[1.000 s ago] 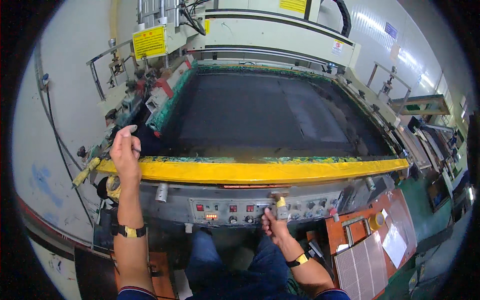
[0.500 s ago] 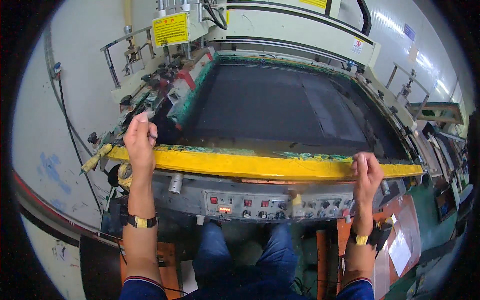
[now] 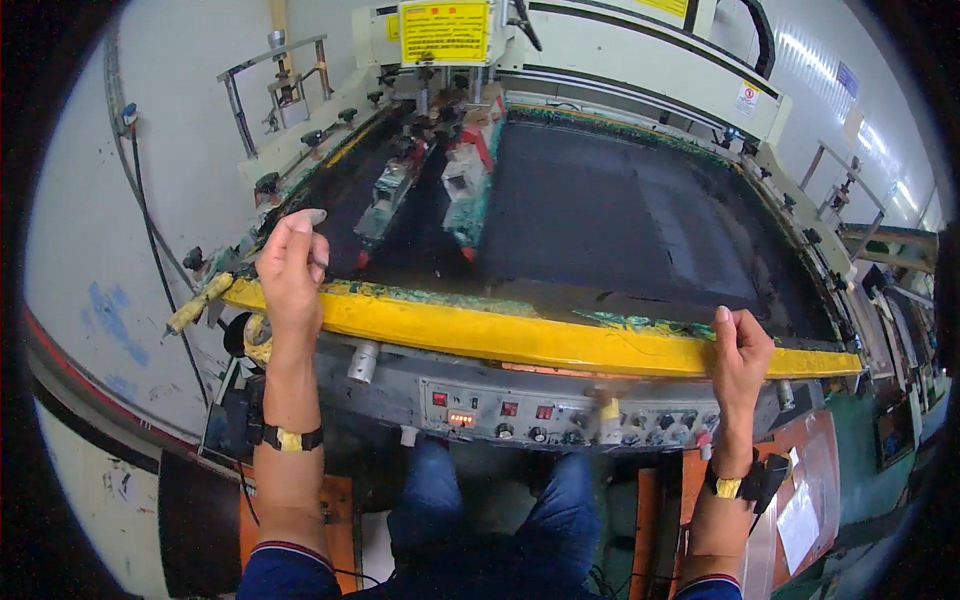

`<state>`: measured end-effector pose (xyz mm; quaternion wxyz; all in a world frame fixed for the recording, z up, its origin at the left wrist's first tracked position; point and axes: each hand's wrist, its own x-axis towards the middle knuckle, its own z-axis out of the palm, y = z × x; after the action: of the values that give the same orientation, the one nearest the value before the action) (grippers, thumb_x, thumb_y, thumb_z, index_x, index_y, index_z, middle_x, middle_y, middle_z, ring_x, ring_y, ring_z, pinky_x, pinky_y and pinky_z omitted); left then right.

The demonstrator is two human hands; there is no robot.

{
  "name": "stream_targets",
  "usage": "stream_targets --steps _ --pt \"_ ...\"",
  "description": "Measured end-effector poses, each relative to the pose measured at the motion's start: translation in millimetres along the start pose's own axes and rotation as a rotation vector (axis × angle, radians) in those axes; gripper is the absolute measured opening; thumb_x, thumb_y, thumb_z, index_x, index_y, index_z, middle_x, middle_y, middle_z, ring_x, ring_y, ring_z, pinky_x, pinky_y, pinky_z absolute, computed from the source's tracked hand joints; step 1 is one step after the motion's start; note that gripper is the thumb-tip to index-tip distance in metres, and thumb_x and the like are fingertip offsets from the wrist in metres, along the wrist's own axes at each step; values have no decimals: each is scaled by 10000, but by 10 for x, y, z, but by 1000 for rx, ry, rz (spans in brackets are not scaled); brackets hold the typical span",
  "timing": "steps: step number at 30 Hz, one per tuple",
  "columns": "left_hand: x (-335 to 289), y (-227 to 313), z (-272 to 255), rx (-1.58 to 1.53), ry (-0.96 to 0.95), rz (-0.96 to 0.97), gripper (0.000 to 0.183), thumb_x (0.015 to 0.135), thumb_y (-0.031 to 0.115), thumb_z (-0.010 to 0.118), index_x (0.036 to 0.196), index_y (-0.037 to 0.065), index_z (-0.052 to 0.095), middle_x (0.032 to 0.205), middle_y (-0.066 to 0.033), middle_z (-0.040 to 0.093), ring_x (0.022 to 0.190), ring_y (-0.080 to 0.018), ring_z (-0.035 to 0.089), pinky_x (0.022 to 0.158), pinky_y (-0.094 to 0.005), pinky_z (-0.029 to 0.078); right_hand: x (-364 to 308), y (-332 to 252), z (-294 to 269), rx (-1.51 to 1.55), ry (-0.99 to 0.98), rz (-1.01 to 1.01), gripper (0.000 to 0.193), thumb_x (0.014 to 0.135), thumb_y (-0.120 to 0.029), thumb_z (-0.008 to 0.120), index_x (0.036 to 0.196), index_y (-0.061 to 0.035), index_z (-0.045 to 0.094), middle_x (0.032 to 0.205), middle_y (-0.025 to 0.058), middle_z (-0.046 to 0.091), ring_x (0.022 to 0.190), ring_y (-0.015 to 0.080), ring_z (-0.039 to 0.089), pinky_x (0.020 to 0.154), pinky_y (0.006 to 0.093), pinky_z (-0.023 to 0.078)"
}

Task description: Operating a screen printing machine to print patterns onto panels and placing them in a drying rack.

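Note:
A yellow-wrapped front bar (image 3: 500, 340) edges the wide dark screen (image 3: 590, 200) of a screen-printing machine. My left hand (image 3: 293, 270) is raised over the bar's left end, fingers curled, one greyish fingertip sticking out; nothing shows in it. At the bar's right part is my right hand (image 3: 742, 350), loosely closed with the thumb up and nothing visible in it. Whether it touches the bar, I cannot tell. Between my hands, over the left part of the screen, stand two green-smeared squeegee holders (image 3: 465, 190) with red ends, below the printing carriage (image 3: 445, 35).
A control panel (image 3: 540, 415) with knobs and red switches lies below the bar. Black clamp knobs (image 3: 267, 183) line the frame's left side. Metal brackets (image 3: 280, 85) rise at left and right. An orange board with papers (image 3: 797, 525) is at lower right.
The carriage and its squeegee holders have travelled right, away from the left edge of the screen. The view has shifted slightly. Both hands keep nearly the same places, still curled.

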<state>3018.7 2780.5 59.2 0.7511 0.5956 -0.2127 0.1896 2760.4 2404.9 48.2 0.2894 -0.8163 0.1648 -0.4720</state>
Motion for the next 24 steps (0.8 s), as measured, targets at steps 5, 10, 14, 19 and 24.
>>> stream_targets --steps 5,10,14,19,24 --pt "14 -29 14 30 -32 -17 232 951 242 500 1016 46 606 634 27 469 509 -26 342 439 -177 245 -20 67 -24 -31 -7 -16 312 904 -184 599 668 3 516 563 -22 412 560 52 341 478 254 277" --pt "17 -28 7 35 -27 -39 233 947 240 503 1021 44 606 634 30 466 504 -26 337 438 -174 241 -35 53 -3 -11 2 -3 289 891 -168 617 677 4 528 551 -12 414 544 54 338 465 255 274" --pt "10 24 4 8 -21 -54 195 944 205 516 989 43 613 627 42 462 520 -16 336 456 -168 237 -57 21 6 -54 16 -38 263 883 -153 625 691 7 544 549 2 442 535 58 360 466 252 292" --pt "25 -30 -15 39 -27 -43 225 947 226 504 1030 44 605 635 36 465 495 -25 333 427 -173 233 -98 27 39 -80 42 -109 232 873 -140 636 713 9 558 556 37 485 511 79 403 468 256 327" --pt "42 -46 20 57 -30 -51 214 945 229 510 1036 63 609 644 46 474 498 -21 340 428 -172 232 -93 42 -16 -96 59 -118 227 848 -138 658 694 -3 560 542 46 483 499 92 411 463 268 333"
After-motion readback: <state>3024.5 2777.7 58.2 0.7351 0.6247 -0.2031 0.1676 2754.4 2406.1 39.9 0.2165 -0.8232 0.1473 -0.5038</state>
